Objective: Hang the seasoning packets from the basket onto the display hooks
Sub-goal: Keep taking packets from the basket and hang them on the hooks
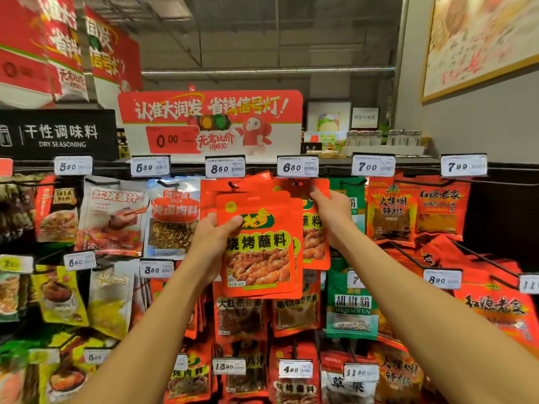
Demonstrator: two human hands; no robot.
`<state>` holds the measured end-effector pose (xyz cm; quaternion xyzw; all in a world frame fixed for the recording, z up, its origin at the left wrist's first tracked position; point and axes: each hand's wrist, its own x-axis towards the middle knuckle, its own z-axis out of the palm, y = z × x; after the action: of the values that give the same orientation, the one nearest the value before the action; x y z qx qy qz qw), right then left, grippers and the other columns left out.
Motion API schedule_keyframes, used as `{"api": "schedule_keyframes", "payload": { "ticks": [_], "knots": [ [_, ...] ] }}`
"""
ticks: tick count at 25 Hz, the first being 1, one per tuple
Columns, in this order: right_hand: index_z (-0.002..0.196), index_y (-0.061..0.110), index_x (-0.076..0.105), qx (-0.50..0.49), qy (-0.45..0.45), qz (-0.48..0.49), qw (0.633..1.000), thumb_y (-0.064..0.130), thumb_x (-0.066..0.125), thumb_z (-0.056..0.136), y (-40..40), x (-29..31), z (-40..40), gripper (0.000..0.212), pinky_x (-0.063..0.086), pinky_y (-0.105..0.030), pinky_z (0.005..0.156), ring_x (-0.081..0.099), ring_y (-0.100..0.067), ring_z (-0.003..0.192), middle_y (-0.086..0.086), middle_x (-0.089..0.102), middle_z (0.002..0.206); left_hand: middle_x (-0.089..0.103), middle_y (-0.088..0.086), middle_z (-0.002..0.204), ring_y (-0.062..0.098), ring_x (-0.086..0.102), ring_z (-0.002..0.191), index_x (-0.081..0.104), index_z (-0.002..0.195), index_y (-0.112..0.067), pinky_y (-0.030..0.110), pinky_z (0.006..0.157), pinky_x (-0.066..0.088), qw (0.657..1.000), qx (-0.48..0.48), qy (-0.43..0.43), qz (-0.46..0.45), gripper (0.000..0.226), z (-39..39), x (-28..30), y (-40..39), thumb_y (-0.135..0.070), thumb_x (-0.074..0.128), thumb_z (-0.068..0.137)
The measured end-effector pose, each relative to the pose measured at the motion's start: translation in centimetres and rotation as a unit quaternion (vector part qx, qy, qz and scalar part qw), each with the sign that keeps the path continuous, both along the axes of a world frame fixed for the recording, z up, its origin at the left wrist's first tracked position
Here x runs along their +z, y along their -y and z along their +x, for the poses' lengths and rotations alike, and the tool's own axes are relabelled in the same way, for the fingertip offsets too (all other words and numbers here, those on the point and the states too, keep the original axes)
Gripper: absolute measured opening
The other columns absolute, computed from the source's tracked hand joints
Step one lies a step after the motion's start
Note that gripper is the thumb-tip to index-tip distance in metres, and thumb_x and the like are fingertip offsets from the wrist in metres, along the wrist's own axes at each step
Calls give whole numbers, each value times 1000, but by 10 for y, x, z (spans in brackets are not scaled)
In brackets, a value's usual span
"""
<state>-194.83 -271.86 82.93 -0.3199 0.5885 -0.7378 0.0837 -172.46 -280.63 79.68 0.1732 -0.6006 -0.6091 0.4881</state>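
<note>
Up at the top row of the dry-seasoning wall, a small stack of red barbecue-dip packets point(258, 246) is held in front of the pegs, face out, its punched top edges just below the price tag reading 8.50 point(224, 167). The left hand point(211, 243) grips the stack at its left edge, thumb curled over the front, fingers hidden behind. The right hand point(331, 212) reaches further up and pinches the top corner of another red packet point(313, 228) of the same kind, which sits behind the stack near the 6.30 tag point(297, 167); whether that one is already on its hook I cannot tell.

By the look of it, this is the threading step: one packet is being fed or settled on the peg while the rest wait in the other hand. The next move would call for lining a packet's hole up with the tip of the hook point(233, 185) and sliding it back.

Green pepper-powder packets point(351, 313) hang just beside to the right, pale sauce pouches point(112, 217) to the left. No basket is in sight.
</note>
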Motion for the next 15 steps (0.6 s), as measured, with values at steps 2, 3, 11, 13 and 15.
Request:
{"api": "schedule_keyframes", "payload": {
  "ticks": [2, 3, 11, 13, 15],
  "knots": [
    [63, 21, 61, -7, 6, 7, 1000, 34, 67, 94, 3, 3, -1, 34, 41, -30, 61, 59, -18, 61, 3, 65, 61, 77, 5, 89, 20, 74, 80, 68, 103, -7, 31, 66, 58, 1000, -3, 1, -13, 9, -4, 1, 1, -9, 62, 96],
    [62, 21, 59, -6, 11, 11, 1000, 35, 68, 93, 4, 4, -2, 35, 41, -32, 64, 59, -19, 64, -2, 65, 65, 78, 5, 88, 20, 74, 79, 68, 102, -8, 32, 66, 58, 1000, -5, 3, -16, 8, -7, 1, 1, -9, 62, 96],
    [59, 18, 64, -77, 2, 27, 997, 34, 73, 80, 11, 8, -8, 28, 36, -32, 57, 54, -20, 60, 5, 62, 56, 78, 1, 83, 16, 75, 75, 68, 99, -10, 26, 59, 57, 1000, -19, 2, -20, 8, -23, -2, 6, -8, 61, 96],
    [55, 18, 60, -89, -5, 58, 994, 34, 72, 82, 14, 9, -11, 33, 37, -33, 58, 55, -22, 63, 3, 62, 58, 79, 1, 84, 16, 75, 75, 69, 99, -12, 27, 59, 58, 1000, -20, 1, -17, 8, -25, -3, 8, -8, 62, 96],
    [58, 18, 59, -77, -29, 89, 993, 40, 68, 88, 16, 5, -17, 39, 39, -34, 64, 58, -24, 68, -2, 65, 66, 79, 2, 87, 19, 75, 78, 70, 99, -12, 31, 62, 58, 1000, -26, 1, -13, 9, -28, -5, 10, -9, 62, 96]
  ]
}}
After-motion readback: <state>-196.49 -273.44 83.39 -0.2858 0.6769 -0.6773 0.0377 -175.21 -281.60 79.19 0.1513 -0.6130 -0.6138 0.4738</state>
